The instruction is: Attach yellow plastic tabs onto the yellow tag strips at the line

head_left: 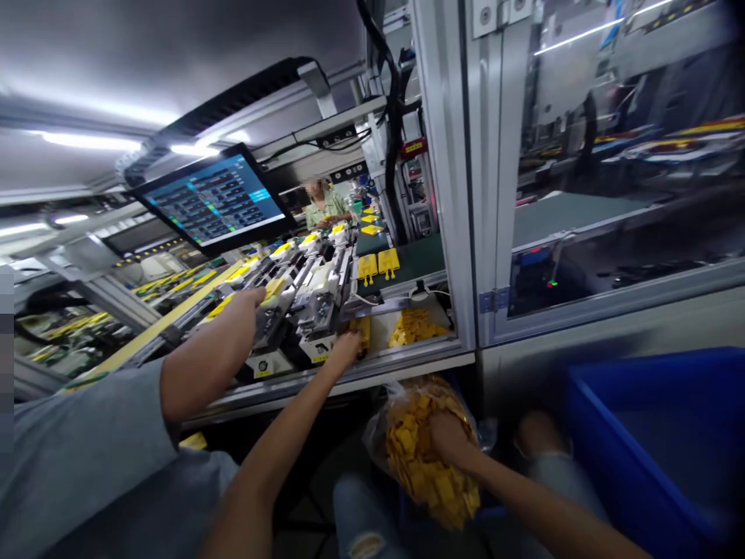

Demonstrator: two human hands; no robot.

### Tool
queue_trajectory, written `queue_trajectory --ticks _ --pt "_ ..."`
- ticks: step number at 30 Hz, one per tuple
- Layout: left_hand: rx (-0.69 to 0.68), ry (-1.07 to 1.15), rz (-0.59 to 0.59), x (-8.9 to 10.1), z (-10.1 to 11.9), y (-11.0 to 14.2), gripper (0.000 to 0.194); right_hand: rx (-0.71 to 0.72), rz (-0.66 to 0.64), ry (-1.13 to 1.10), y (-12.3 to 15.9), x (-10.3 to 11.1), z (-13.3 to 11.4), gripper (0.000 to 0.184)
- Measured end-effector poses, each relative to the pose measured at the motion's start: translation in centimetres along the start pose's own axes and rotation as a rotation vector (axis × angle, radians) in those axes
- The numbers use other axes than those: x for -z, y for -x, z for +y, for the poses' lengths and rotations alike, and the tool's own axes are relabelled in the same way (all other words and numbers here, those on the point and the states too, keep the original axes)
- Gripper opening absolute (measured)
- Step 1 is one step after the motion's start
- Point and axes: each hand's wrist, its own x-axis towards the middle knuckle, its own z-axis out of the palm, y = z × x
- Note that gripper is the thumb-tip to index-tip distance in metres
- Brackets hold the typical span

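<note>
My left hand [348,347] is at the front edge of the workbench, its fingers curled against a yellow flat piece [365,334]. Deep in a clear plastic bag [375,435] of small yellow-orange pieces [416,450] is my right hand [449,439]; its fingers are hidden among them. A loose heap of similar yellow pieces [414,327] lies on the bench, right of my left hand. Behind it, two yellow parts with short prongs [377,266] rest side by side on the green conveyor [410,260].
A co-worker's hand [253,299] reaches from the left over a row of fixtures [317,299]. A monitor [215,198] hangs above them. Another person [324,206] sits at the far end. A metal post [448,171] and a blue bin [652,450] stand on the right.
</note>
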Motion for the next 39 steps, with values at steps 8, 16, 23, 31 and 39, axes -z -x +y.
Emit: queue_trajectory --ticks 8,16,23,31,39 --pt "0.029 -0.079 -0.138 3.2 1.3 -1.2 0.024 0.029 0.15 -0.382 3.3 3.3 -1.0 0.035" --pt "-0.007 0.085 0.542 11.9 7.6 -8.1 0.027 -0.178 0.239 -0.801 9.3 4.7 2.2 0.041" --pt "0.01 0.09 0.309 14.8 8.2 -17.6 0.046 -0.279 0.322 -0.908 11.5 5.5 4.7 0.029" --pt "-0.278 0.031 0.345 12.5 7.8 -12.7 0.078 -0.467 0.479 -1.188 12.7 6.1 7.8 0.034" --pt "-0.474 -0.014 0.486 11.9 7.4 -10.3 0.037 -0.374 0.594 -1.14 11.3 10.0 7.2 0.035"
